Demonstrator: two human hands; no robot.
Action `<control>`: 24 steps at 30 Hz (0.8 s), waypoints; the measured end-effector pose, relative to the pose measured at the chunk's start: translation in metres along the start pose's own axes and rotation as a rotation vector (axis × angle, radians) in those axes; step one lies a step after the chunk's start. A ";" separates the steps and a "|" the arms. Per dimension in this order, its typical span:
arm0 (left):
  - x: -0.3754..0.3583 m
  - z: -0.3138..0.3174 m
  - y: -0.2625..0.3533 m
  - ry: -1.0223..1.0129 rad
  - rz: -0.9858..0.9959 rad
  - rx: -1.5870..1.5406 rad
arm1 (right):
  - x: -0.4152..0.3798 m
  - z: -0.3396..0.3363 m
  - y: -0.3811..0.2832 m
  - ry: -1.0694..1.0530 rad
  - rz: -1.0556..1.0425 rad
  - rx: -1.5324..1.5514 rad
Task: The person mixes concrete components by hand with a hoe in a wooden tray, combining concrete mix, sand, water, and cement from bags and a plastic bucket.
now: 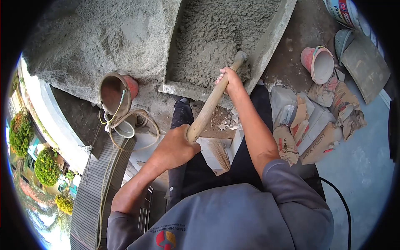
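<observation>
A thick wooden-handled hoe [210,100] slants across the middle of the view. My left hand [176,146] is wrapped round the near end of its handle. Farther up, my right hand [230,81] grips the handle close to the head. The hoe's far end meets wet grey mortar [208,41], and its blade is hidden there. The mortar lies in a shallow mixing trough [187,88] with raised, cement-coated edges. My legs stand apart at the trough's near edge.
A sand heap [112,37] lies left of the trough. A red bucket [132,86] with rope sits at its foot. On the right are another red bucket [307,58], torn cement bags [318,143] and a grey board [366,66]. A twig broom [219,153] lies below the handle.
</observation>
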State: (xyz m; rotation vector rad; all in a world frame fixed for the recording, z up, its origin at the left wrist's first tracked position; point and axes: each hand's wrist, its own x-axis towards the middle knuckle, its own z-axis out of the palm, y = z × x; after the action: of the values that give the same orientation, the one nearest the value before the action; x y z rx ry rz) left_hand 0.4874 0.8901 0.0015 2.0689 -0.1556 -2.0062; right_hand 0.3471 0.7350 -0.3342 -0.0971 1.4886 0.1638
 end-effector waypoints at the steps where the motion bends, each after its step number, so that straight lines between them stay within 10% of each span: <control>1: -0.015 -0.013 0.002 -0.001 -0.001 0.022 | -0.013 0.007 0.002 -0.012 -0.024 0.044; 8: -0.072 -0.102 -0.129 0.099 0.099 0.119 | -0.117 0.118 0.053 -0.179 -0.065 0.266; 12: -0.035 -0.051 -0.166 0.163 0.197 -0.036 | -0.145 0.129 0.013 -0.232 -0.316 0.067; 18: 0.101 0.074 -0.073 0.197 0.544 -0.253 | -0.126 0.100 -0.153 -0.206 -0.771 -0.307; 24: 0.196 0.180 0.002 0.187 0.333 -0.630 | 0.002 0.059 -0.213 0.009 -0.577 -0.622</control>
State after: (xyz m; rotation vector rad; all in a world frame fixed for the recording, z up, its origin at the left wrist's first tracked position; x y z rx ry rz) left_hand 0.3167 0.8197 -0.1901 1.6736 0.1439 -1.4159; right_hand 0.4416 0.5351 -0.3395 -1.0149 1.3171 0.1504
